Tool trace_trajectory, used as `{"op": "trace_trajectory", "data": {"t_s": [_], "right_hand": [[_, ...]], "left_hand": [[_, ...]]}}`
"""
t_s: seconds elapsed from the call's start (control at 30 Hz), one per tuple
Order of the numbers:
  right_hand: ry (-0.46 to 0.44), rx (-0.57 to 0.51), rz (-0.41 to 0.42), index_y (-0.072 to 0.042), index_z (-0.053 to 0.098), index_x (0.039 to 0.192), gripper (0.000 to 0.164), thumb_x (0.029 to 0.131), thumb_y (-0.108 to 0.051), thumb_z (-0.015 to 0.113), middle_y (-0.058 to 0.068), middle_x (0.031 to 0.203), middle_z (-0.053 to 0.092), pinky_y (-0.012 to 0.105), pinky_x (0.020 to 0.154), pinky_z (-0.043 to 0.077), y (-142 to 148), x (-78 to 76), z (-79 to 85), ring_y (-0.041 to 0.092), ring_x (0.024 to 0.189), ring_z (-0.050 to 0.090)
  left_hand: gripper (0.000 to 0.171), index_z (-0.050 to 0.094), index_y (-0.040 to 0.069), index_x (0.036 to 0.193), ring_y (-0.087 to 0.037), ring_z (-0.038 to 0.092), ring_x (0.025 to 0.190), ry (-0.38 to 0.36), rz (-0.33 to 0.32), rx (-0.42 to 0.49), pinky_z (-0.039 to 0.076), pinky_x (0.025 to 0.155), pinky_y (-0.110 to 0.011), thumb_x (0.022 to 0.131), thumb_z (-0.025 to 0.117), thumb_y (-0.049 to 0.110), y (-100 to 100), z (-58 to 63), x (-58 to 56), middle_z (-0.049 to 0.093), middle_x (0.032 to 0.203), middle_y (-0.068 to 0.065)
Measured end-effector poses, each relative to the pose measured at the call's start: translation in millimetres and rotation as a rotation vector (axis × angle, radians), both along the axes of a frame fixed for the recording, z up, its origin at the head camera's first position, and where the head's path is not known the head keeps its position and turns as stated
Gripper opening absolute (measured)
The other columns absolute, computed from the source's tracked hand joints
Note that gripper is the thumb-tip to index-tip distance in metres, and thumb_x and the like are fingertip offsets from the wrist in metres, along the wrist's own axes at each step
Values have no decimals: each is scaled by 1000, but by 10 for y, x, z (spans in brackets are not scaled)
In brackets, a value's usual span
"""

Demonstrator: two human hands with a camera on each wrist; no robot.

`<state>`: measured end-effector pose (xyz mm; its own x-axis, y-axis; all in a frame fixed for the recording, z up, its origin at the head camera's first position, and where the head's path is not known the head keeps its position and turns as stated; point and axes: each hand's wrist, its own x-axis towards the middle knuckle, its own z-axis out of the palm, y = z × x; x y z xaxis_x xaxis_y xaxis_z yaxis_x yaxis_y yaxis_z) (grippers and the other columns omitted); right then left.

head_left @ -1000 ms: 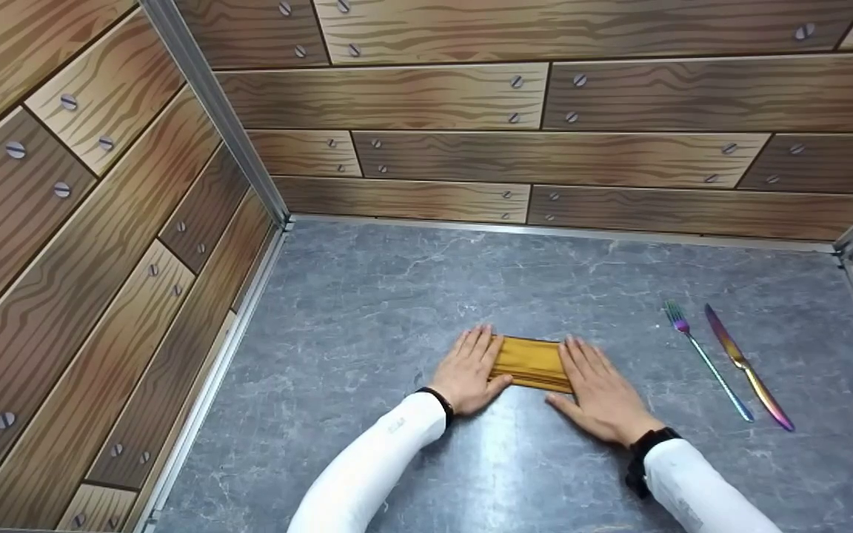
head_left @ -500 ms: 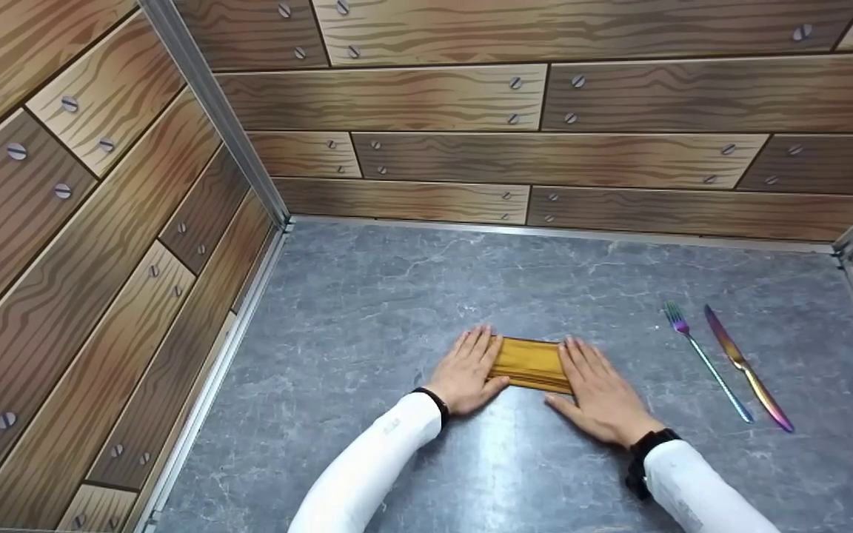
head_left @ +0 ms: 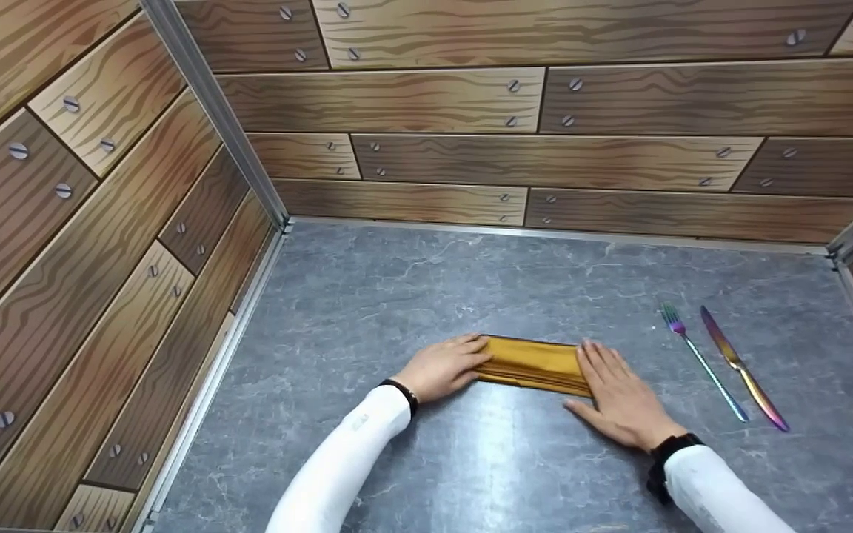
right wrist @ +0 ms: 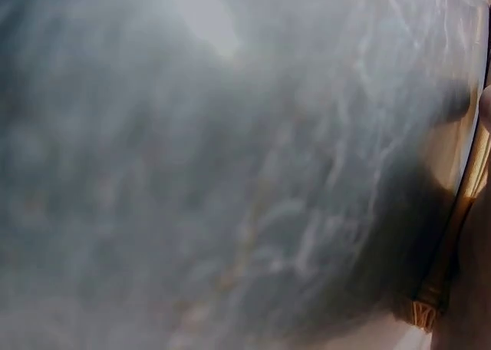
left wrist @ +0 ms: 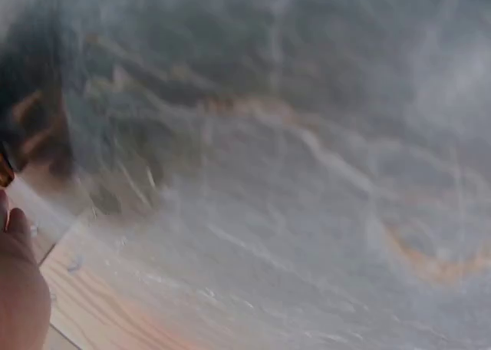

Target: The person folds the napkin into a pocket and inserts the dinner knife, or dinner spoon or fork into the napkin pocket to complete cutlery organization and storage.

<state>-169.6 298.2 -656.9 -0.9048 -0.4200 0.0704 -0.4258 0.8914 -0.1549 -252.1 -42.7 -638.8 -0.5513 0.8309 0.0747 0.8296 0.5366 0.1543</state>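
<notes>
A mustard-yellow cloth (head_left: pixel 534 361), folded into a narrow layered strip, lies flat on the grey tabletop. My left hand (head_left: pixel 441 368) rests on its left end, relaxed fingers over the top and pointing right. On the opposite end my right hand (head_left: pixel 626 400) presses with straight fingers, its thumb spread out toward the front. Both ends of the strip are partly hidden under the hands. In the right wrist view, the cloth's edge (right wrist: pixel 472 181) shows at the far right. The left wrist view catches only part of the left hand (left wrist: pixel 21 288) at its edge.
To the right of the cloth lie a rainbow-coloured fork (head_left: pixel 702 361) and a matching knife (head_left: pixel 743 368), side by side. Wood-patterned walls (head_left: pixel 426 159) enclose the grey marbled table (head_left: pixel 367 281) at the back and on both sides.
My left hand has slid left and turned so its fingers point right. My right hand has shifted slightly right. More of the cloth's length now shows between them.
</notes>
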Motion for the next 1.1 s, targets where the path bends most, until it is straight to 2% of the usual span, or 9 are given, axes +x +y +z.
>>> {"op": "trace_trajectory", "data": {"t_s": [0.13, 0.23, 0.3, 0.4, 0.53, 0.7, 0.8, 0.97, 1.1], "right_hand": [[8, 12, -15, -3, 19, 147, 87, 89, -64, 38, 15, 153, 13, 48, 111, 7, -47, -18, 40, 32, 139, 12], [52, 15, -24, -4, 31, 144, 84, 87, -66, 39, 16, 151, 19, 53, 109, 9, -159, -66, 112, 34, 138, 16], [86, -20, -19, -6, 41, 140, 79, 86, -64, 45, 16, 148, 28, 56, 107, 13, -280, -114, 167, 36, 134, 24], [97, -126, 11, -9, 53, 131, 65, 85, -55, 56, 13, 135, 46, 53, 103, 26, -511, -194, 239, 33, 123, 39], [21, -303, 10, -11, 63, 119, 44, 85, -39, 65, 4, 112, 59, 42, 90, 42, -789, -301, 284, 23, 103, 51], [-84, -521, -108, -17, 69, 107, 29, 83, -33, 69, -6, 94, 62, 34, 76, 46, -963, -412, 271, 13, 87, 55], [-129, -610, -174, -20, 70, 101, 22, 84, -34, 69, -8, 88, 61, 33, 70, 45, -1005, -456, 241, 12, 80, 55], [-229, -738, -263, -19, 71, 93, 17, 86, -34, 66, -5, 88, 64, 32, 72, 45, -1025, -507, 198, 13, 80, 56], [-319, -816, -329, -15, 69, 97, 20, 87, -32, 65, -1, 93, 66, 31, 74, 46, -1015, -553, 191, 15, 83, 57]], "left_hand": [[39, 51, 21, 134, -17, 33, 133, 16, -3, 31, 27, 108, -32, 96, 50, 31, -14, 18, -28, 37, 145, -1], [35, 57, 21, 129, -16, 38, 130, 20, 15, 51, 29, 107, -32, 97, 49, 31, 9, 39, -43, 43, 141, 0], [32, 60, 22, 125, -14, 41, 127, 17, 43, 63, 30, 106, -31, 97, 47, 31, 40, 60, -56, 47, 138, 2], [30, 63, 22, 120, -12, 46, 122, -3, 108, 81, 32, 104, -31, 99, 43, 32, 109, 101, -78, 55, 128, 5], [29, 64, 23, 112, -11, 52, 112, -55, 218, 108, 36, 99, -31, 100, 40, 34, 217, 169, -96, 62, 113, 9], [30, 65, 24, 108, -11, 55, 105, -99, 304, 128, 40, 94, -31, 100, 39, 36, 327, 221, -109, 65, 107, 11], [29, 65, 24, 106, -11, 56, 103, -86, 321, 136, 42, 92, -31, 99, 39, 37, 355, 228, -111, 65, 105, 11], [23, 61, 23, 107, -9, 54, 96, -66, 335, 228, 44, 85, -28, 96, 46, 37, 325, 222, -105, 59, 103, 10], [16, 61, 22, 103, -7, 51, 90, -9, 285, 278, 44, 80, -25, 93, 53, 32, 260, 222, -109, 55, 99, 9]]}}
